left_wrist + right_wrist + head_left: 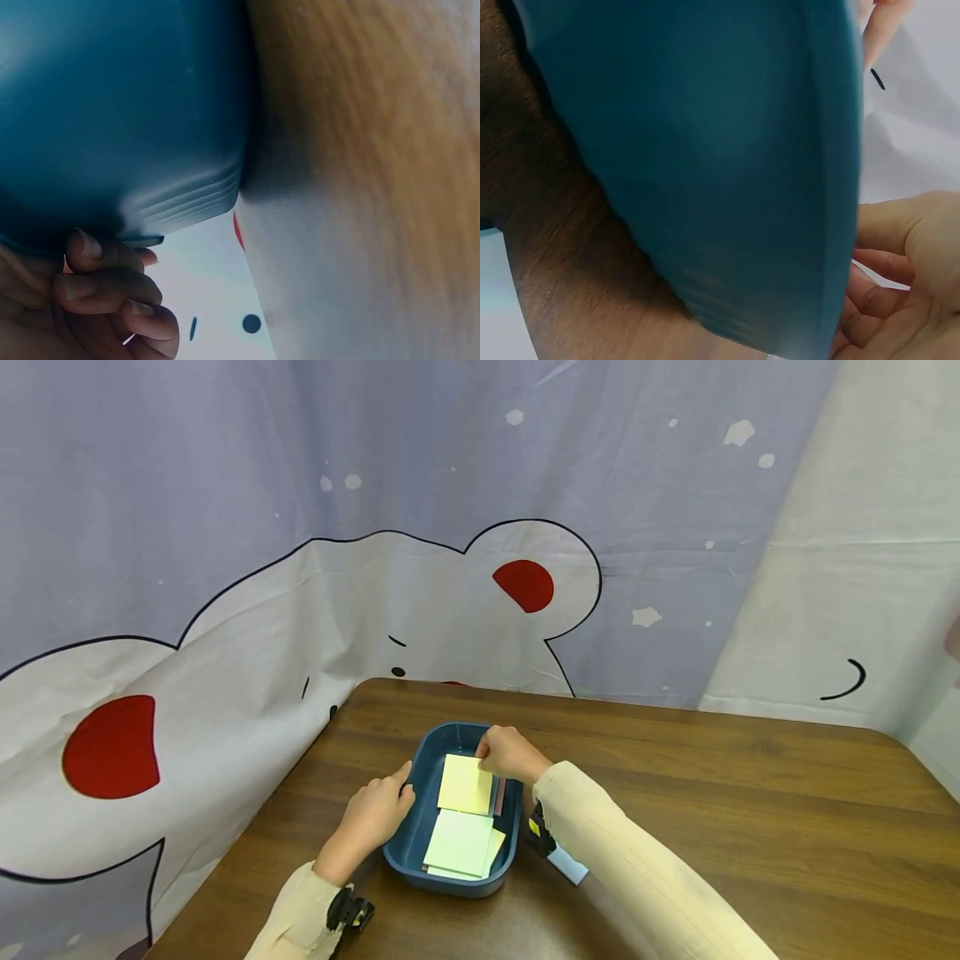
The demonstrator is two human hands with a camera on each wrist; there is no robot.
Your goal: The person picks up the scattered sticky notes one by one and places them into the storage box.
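Note:
A dark blue plastic bin (417,837) sits on the table. My left hand (375,810) grips its left rim; in the left wrist view, fingers (112,285) curl below the edge. My right hand (513,753) reaches over the far right rim and pinches the corner of a yellow sticky note pad (463,787) inside. Nearer the front lies a pale green sticky note pad (459,840), overlapping a light yellow one (497,842). A pink pad (501,797) shows beside the yellow pad. In the right wrist view, the bin's wall (705,150) hides the held pad.
A light blue block-like piece (567,865) lies on the wooden table (720,827), partly under the right forearm. Behind the table hangs a printed curtain (420,610) that also runs along its left side.

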